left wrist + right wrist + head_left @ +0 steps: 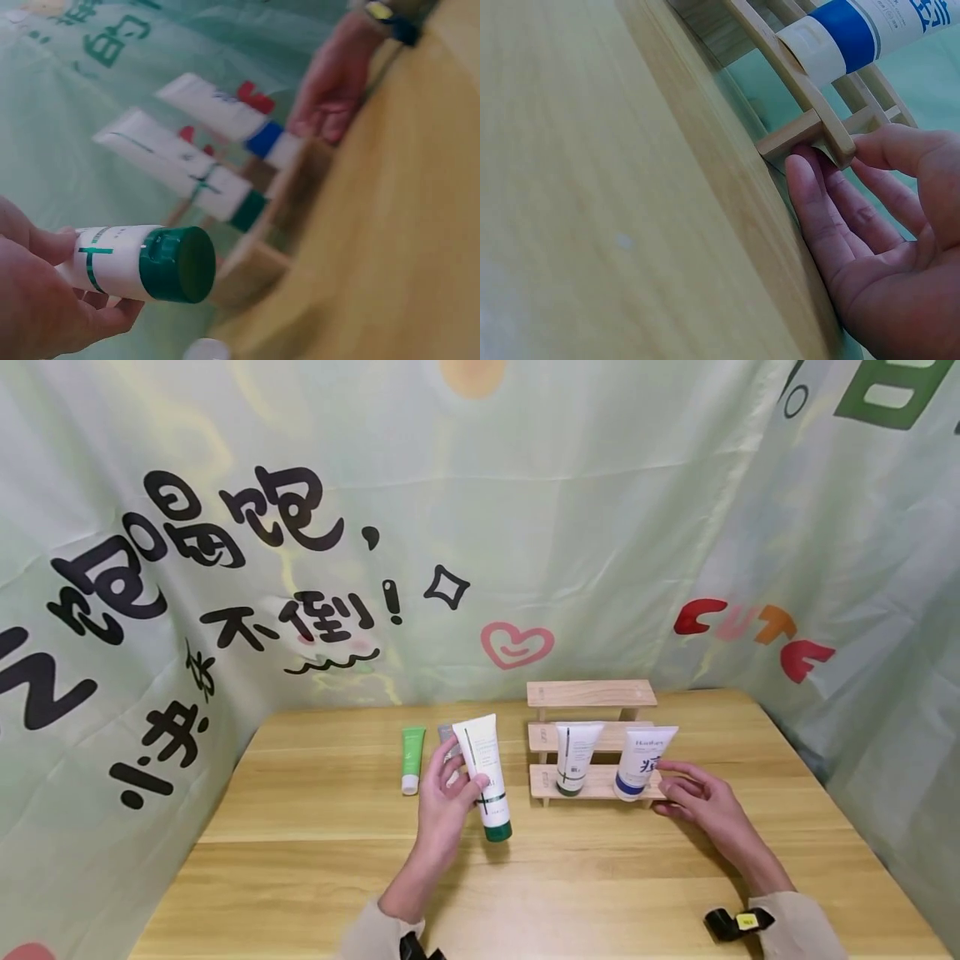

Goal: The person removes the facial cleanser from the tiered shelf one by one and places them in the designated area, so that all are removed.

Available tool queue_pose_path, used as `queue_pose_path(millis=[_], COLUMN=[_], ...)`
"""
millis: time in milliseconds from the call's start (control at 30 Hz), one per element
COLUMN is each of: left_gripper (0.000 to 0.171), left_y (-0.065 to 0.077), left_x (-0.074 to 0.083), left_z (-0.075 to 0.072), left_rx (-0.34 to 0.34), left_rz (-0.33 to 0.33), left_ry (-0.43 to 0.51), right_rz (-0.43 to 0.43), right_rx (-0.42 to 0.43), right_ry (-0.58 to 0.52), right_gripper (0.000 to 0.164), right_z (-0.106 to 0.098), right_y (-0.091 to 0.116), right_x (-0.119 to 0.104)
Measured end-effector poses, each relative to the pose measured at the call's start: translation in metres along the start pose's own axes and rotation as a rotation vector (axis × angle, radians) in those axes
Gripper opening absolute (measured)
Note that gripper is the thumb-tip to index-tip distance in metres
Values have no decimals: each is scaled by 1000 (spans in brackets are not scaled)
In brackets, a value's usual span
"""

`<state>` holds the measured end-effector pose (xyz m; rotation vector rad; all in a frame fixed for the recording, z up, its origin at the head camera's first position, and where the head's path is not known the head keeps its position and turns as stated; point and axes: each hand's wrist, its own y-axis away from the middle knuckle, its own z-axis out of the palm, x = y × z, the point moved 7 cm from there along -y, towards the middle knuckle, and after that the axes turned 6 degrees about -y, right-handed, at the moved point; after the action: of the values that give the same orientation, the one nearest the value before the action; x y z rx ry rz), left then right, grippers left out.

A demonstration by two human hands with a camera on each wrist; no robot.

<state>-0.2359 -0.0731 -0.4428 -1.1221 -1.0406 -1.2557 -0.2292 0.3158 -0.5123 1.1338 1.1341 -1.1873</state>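
Note:
My left hand (444, 797) holds a white tube with a green cap (483, 777), raised above the table and tilted cap downward. In the left wrist view that green cap (180, 264) points away from the fingers. At the right end of a three-step wooden display rack (592, 693), my right hand (701, 797) grips the end of the lowest step (832, 139), with fingertips above and below the board. On that step stand a white tube with a dark green cap (577, 756) and a white tube with a blue cap (645, 760).
A green tube with a white cap (412, 760) lies on the wooden table (315, 835) left of my left hand. Behind that hand a grey tube (447, 732) is mostly hidden. A printed curtain (600, 543) encloses the table at the back and sides.

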Motion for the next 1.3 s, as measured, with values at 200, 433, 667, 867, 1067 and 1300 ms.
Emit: queue_pose_path(millis=[200,433,667,867,1067,1300], left_gripper=[75,73,67,65,64,65], left_y=[14,26,33,36,38,36], left_x=[-21,-31,-42,-50,-59,-65], left_z=[-1,-8,-10,-11,-12,-11], left_rx=[18,9,0,-5,-51,-93], left_rz=[-52,-70,-107,-122,-158,-158], left_ry=[-17,-96,-178,-206,-257,-383], right_rz=[23,19,15,20,17,7], right_rx=[12,4,3,2,3,-1], right_ry=[16,47,18,11,29,28], right_gripper=[36,39,35,34,36,36], right_z=[-1,1,-1,0,0,-1], right_y=[0,-2,-2,0,0,-1], right_x=[1,2,2,2,1,1])
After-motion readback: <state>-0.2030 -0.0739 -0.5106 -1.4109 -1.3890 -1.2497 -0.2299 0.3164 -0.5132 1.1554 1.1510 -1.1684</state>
